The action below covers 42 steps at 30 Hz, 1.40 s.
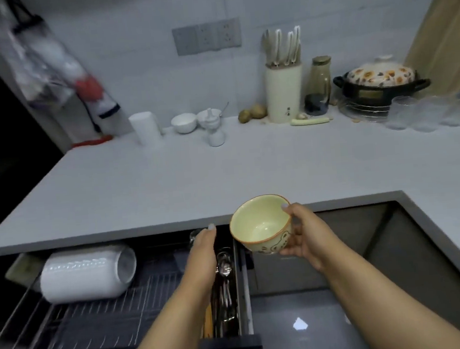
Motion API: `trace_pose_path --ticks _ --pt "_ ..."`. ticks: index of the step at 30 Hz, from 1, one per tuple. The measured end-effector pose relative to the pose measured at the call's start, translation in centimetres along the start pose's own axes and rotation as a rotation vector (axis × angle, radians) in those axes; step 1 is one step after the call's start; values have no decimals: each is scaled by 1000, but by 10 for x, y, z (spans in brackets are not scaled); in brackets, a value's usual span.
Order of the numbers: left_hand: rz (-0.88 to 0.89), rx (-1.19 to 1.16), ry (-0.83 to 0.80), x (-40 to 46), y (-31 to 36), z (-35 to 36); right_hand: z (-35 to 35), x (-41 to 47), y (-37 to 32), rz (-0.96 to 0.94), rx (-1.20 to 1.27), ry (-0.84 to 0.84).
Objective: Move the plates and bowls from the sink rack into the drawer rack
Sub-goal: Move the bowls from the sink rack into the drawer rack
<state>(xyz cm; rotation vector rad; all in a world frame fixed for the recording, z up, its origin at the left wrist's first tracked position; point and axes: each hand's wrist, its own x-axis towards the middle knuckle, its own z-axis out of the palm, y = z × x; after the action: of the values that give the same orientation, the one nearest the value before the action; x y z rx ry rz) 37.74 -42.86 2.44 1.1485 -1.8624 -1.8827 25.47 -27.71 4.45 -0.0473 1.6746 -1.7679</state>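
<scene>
Counter edge above drawer rack (102,322), perhaps spoons (223,269).

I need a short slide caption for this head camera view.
Right hand carries a yellow bowl above the open drawer rack.

Cream bowl (261,224), brown-rimmed, seemingly bear-patterned.

Stacked plates (87,273) lie in the drawer rack (97,319), left of the cutlery (223,289).
</scene>
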Motion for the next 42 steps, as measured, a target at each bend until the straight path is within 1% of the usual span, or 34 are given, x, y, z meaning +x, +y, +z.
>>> trace_pose_path --ticks 4,8,14,18,21,27,37,42 --pt "9 147 169 20 -23 -87 80 6 24 62 -29 -51" --pt "-24 413 305 39 -47 -169 149 11 47 107 -62 -98" --pt "-119 543 419 41 -85 -283 246 19 86 150 -140 -121" --pt "-177 550 468 35 -106 -344 301 25 114 177 -199 -135" --pt "-242 570 481 33 -119 -379 336 30 133 201 -273 -162" --pt "-330 709 508 40 -141 -431 400 45 170 223 -403 -214" --pt "-342 855 479 58 -171 -499 497 84 237 333 -544 -273" --pt "-295 968 477 85 -183 -525 544 107 276 341 -634 -287"
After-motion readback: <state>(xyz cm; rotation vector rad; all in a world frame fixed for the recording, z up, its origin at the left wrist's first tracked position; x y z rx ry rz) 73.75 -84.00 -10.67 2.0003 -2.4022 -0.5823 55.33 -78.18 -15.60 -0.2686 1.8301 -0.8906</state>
